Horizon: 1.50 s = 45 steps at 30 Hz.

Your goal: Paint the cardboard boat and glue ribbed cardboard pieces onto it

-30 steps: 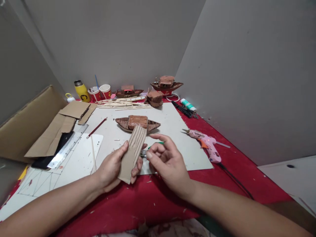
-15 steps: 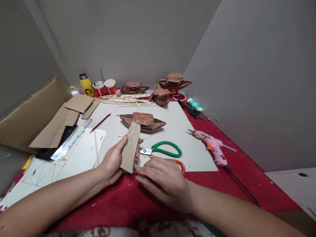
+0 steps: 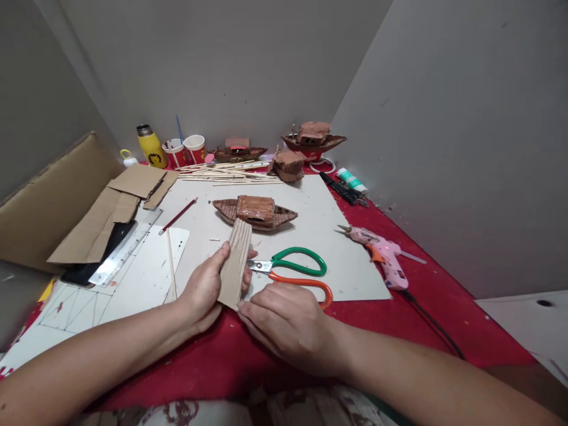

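Lengthwise forward, slightly rightward, cardboard strip (image 3: 232,273)

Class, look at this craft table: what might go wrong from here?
The cardboard strip might tear or crease where the right hand pinches its corner.
The glue gun shows a red light, so its nozzle may burn a stray arm.
The scissors, lying close by, could get knocked.

Tan cardboard strip (image 3: 234,269), tilted, held up (ridged toward its far end).
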{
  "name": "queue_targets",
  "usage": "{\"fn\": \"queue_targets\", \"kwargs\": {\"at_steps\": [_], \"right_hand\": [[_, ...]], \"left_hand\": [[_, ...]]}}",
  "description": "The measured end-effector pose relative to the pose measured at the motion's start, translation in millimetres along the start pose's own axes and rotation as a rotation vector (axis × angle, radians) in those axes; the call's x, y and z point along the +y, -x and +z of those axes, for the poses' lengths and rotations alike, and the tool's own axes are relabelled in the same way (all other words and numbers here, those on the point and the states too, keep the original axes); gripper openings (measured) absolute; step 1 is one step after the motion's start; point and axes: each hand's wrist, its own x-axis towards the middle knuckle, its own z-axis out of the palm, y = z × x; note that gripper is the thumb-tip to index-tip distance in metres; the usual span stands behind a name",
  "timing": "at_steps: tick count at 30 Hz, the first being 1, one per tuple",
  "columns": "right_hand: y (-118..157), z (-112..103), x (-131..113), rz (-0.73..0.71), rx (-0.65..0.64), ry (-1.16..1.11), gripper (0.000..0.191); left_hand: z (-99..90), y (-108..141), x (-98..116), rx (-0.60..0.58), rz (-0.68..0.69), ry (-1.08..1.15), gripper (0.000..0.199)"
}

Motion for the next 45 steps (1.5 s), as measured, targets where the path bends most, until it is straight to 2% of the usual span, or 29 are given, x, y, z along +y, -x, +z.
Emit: {"fn": "queue_targets", "kwargs": {"at_steps": [6,9,13,20,22,26,28,32,36,40,42,45], "right_hand": [[-0.3,1.1,0.7,-0.008,-0.007,-0.043,0.017],[-1.2,-0.3,1.6,0.033,0.004,-0.159,0.015],[-2.7,-1.9,0.7,0.090,0.032,-0.199,0.015],[-1.0,-0.4,0.8,0.190,0.066,-0.412,0.015],[-1.9,-3.1,1.3,0.300,0.081,-0.482,0.015],[-8.9,-9.5,2.5,0.756,0.160,-0.729,0.017],[-13.0,-10.8,4.0,0.907,0.174,-0.890,0.017],[-16.0,-9.9,8.6,0.986,0.178,-1.072,0.025],[-12.8,-9.0,12.3,1.059,0.115,-1.141,0.028],[-10.6,-10.3,12.8,1.057,0.081,-1.166,0.027],[-10.7,-10.7,11.9,1.055,0.112,-1.140,0.026],[-11.0,-9.6,9.8,1.026,0.187,-1.064,0.023]], "left_hand": [[2.9,2.6,-0.5,0.003,-0.027,-0.005,0.051],[3.0,3.1,-0.2,-0.020,-0.046,0.006,0.053],[2.9,3.3,-0.5,-0.069,-0.025,-0.014,0.054],[3.4,6.3,-0.3,-0.080,-0.011,-0.075,0.053],[3.3,6.0,0.7,-0.090,0.001,-0.054,0.053],[1.3,4.5,2.9,-0.083,0.123,-0.056,0.047],[0.3,4.4,3.6,-0.049,0.203,-0.097,0.039],[0.4,6.3,4.4,-0.079,0.240,-0.196,0.023],[2.5,9.2,6.0,-0.110,0.235,-0.297,0.020],[1.5,11.0,8.1,-0.025,0.413,-0.501,0.017],[-0.9,10.8,9.1,0.044,0.602,-0.686,0.014],[-5.4,9.3,10.7,0.093,0.972,-1.028,0.014]]}}
